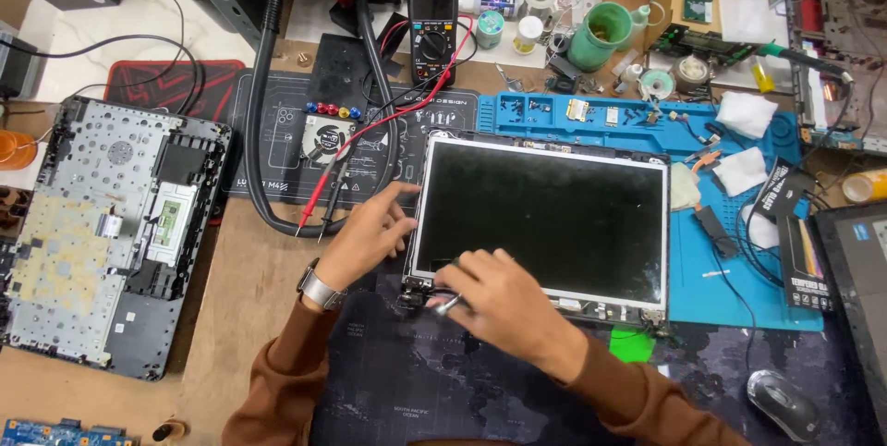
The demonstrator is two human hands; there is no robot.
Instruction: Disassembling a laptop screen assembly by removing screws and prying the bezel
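Right hand [504, 303] closed around a small metal tool [447, 303], tip at the lower-left hinge corner of the bare laptop screen panel [540, 219]. Left hand [370, 233] just beyond, fingers loosely curled, bracing the panel's left edge. Looks like hinge-fastener work; next move likely needs steady tip seating. Farther: multimeter [432, 30].

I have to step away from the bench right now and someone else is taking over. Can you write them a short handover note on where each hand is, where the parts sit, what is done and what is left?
Left hand: resting on the left edge of the laptop screen panel, steadying it.
Right hand: holds a small metal-tipped tool at the panel's lower left corner, by the hinge.
Parts: the panel lies face up, straddling the dark desk mat and the blue repair mat. The opened laptop base lies on the left.
Done: bezel appears off, since the panel's metal frame shows.
Left: panel is not yet lifted from its back cover.
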